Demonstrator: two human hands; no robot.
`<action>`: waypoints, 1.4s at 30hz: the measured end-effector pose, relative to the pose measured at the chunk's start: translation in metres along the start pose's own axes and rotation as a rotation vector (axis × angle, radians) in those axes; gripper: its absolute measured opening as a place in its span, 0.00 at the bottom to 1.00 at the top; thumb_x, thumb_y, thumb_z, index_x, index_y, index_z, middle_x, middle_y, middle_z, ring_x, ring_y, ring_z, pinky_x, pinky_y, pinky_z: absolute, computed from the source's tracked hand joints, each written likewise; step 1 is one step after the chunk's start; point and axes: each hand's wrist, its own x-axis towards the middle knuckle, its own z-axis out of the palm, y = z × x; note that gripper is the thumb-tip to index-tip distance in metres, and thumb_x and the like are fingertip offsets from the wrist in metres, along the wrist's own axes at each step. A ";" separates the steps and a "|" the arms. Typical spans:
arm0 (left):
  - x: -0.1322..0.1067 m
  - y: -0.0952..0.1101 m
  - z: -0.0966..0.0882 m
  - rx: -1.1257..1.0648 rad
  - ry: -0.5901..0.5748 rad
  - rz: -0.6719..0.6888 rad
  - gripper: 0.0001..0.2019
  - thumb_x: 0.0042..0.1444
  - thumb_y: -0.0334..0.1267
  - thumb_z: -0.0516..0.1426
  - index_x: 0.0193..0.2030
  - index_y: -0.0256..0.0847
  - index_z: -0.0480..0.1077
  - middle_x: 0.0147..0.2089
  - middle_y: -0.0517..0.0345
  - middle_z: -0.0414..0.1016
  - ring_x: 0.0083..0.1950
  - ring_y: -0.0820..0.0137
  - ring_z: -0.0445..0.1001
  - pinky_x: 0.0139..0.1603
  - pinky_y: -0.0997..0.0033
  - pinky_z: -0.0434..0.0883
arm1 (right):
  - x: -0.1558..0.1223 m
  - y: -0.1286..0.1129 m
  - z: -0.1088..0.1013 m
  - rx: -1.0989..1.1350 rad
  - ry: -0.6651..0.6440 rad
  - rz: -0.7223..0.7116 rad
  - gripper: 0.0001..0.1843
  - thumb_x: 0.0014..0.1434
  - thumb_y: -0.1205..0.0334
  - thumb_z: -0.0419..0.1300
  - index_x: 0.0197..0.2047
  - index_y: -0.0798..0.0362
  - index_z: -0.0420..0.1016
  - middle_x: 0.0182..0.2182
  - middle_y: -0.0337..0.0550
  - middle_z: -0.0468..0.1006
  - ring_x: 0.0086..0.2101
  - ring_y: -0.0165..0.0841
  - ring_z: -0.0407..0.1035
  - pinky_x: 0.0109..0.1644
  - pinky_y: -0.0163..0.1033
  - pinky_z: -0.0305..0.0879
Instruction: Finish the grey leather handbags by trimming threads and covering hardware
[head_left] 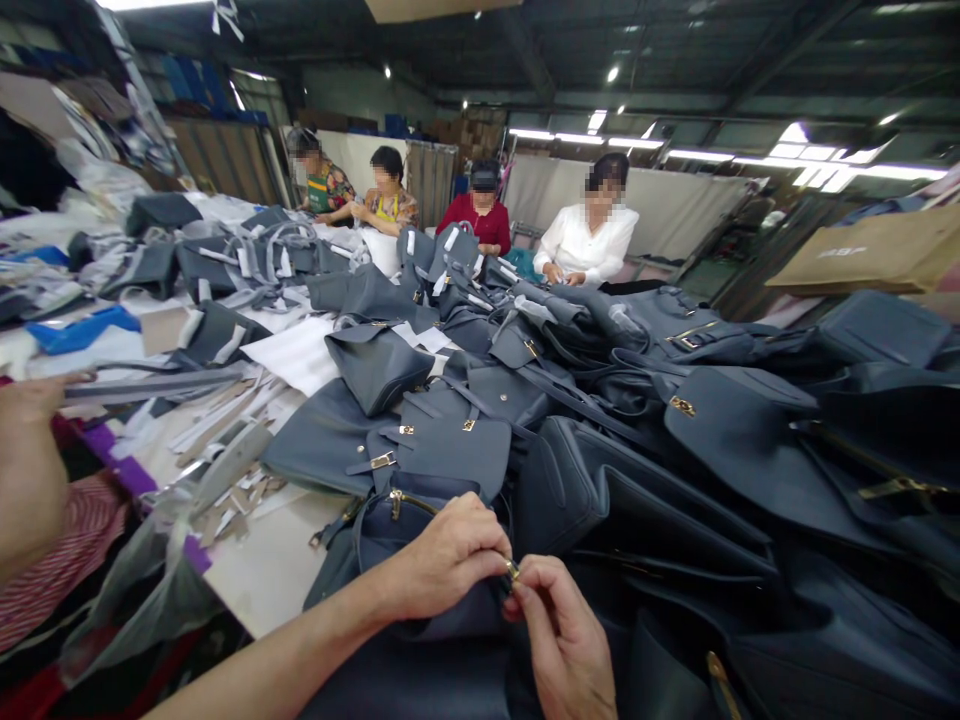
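Observation:
My left hand [444,556] and my right hand [564,636] meet at the near edge of the table, both pinched on a small gold metal fitting [511,570] of a dark blue-grey handbag [405,520] that lies under them. The bag's gold zipper curves just above my left hand. A large heap of similar dark handbags [675,440] with gold clasps spreads to the right and behind.
A co-worker's arm [26,470] at the far left holds a grey strap [150,385]. Strips and paper pieces [225,450] litter the white table [262,570]. Several seated people [480,215] work at the table's far end. A cardboard box [870,255] stands at the right.

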 end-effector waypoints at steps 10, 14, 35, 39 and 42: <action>-0.006 -0.004 0.007 -0.299 0.129 -0.181 0.07 0.60 0.32 0.55 0.31 0.39 0.72 0.33 0.59 0.69 0.42 0.67 0.65 0.46 0.69 0.62 | -0.006 0.011 -0.015 0.270 0.081 0.373 0.28 0.61 0.36 0.51 0.28 0.52 0.74 0.24 0.42 0.76 0.27 0.36 0.75 0.29 0.36 0.72; -0.008 -0.004 0.010 -0.216 0.130 -0.110 0.08 0.61 0.31 0.54 0.31 0.40 0.71 0.31 0.59 0.69 0.41 0.67 0.64 0.44 0.68 0.61 | -0.003 -0.002 -0.011 0.281 0.043 0.262 0.20 0.58 0.44 0.61 0.43 0.50 0.80 0.42 0.48 0.81 0.39 0.40 0.77 0.36 0.37 0.76; -0.018 -0.005 0.023 -0.169 0.269 -0.019 0.07 0.61 0.28 0.54 0.33 0.39 0.69 0.31 0.59 0.66 0.40 0.68 0.64 0.43 0.68 0.61 | -0.015 0.025 0.005 -0.266 0.064 -0.088 0.18 0.66 0.51 0.48 0.29 0.49 0.67 0.26 0.38 0.69 0.25 0.31 0.66 0.30 0.35 0.60; -0.018 -0.006 0.025 -0.169 0.293 -0.001 0.07 0.61 0.27 0.55 0.32 0.39 0.70 0.30 0.59 0.66 0.39 0.68 0.64 0.42 0.68 0.61 | -0.020 0.019 -0.005 0.098 -0.073 0.284 0.26 0.65 0.40 0.48 0.26 0.51 0.69 0.21 0.39 0.71 0.24 0.32 0.68 0.29 0.35 0.64; -0.018 -0.005 0.026 -0.135 0.311 0.034 0.07 0.61 0.27 0.55 0.33 0.39 0.70 0.30 0.59 0.67 0.38 0.68 0.64 0.42 0.67 0.60 | -0.013 0.002 -0.011 0.464 -0.042 0.427 0.24 0.55 0.39 0.62 0.38 0.53 0.76 0.33 0.46 0.78 0.32 0.36 0.74 0.29 0.36 0.71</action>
